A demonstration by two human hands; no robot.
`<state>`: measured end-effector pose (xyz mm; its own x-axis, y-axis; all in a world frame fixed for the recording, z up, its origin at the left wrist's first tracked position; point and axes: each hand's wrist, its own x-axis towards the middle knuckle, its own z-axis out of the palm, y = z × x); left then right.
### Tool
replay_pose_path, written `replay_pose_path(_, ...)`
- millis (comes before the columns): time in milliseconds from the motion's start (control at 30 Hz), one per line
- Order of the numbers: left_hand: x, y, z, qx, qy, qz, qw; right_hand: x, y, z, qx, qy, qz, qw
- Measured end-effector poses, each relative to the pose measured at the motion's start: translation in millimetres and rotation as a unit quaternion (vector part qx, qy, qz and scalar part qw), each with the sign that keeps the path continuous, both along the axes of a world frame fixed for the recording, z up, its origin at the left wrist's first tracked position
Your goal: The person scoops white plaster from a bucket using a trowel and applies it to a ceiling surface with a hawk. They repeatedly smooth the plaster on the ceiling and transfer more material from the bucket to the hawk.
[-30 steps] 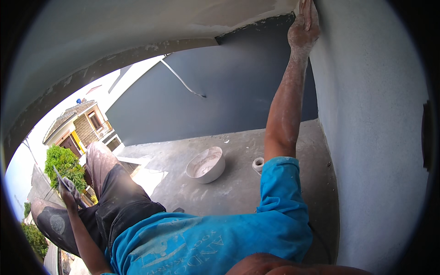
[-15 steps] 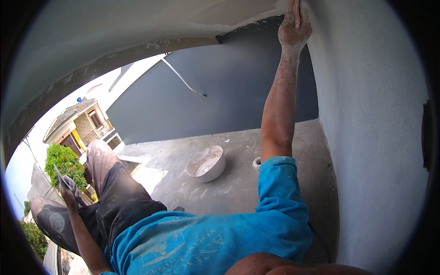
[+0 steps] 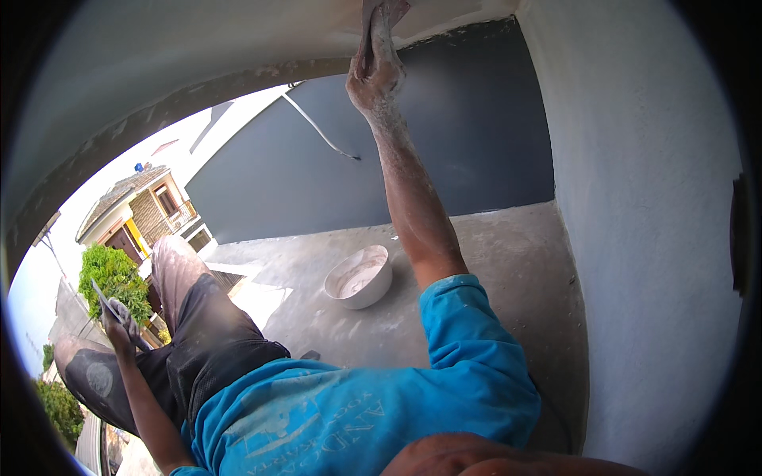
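My right hand (image 3: 378, 79), coated in pale dust, is raised overhead and closed on a putty knife (image 3: 395, 11). Its broad, smeared blade lies at the ceiling surface (image 3: 444, 17), though the frame's upper edge cuts off part of it. Low on the left, by my knee, my left hand (image 3: 121, 332) is closed around a second flat-bladed putty knife (image 3: 101, 295), seen nearly edge-on. Whitish paste marks those fingers. On the floor between my legs and right arm stands a white bucket (image 3: 367, 297) with pale pinkish filler paste (image 3: 359, 278) inside.
A dark grey wall (image 3: 468, 135) rises behind the bucket, with a white cable (image 3: 317, 133) hanging from it. The light grey wall (image 3: 635, 198) stands close on my right. Beyond the opening at left are a tree (image 3: 111, 278) and a house (image 3: 147, 210).
My right hand has swept left along the ceiling with its putty knife, away from the right-hand wall. The left hand has stayed nearly in place.
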<state>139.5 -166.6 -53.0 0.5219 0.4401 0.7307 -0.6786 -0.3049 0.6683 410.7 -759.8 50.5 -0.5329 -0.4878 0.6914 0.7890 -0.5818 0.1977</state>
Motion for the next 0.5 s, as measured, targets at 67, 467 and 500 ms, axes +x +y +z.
replay_pose_path(67, -6, -12, -2, -0.008, -0.01, 0.012, 1.0, -4, -17, -19, -0.031, -0.006, 0.004, 1.0)
replay_pose_path(467, -5, -9, 0, -0.026, -0.024, 0.023, 0.999, -40, -188, 5, 0.085, -0.03, -0.089, 0.992)
replay_pose_path(500, -4, -9, 0, -0.026, -0.022, 0.024, 0.999, -40, -186, 8, 0.068, -0.046, -0.088, 0.993)
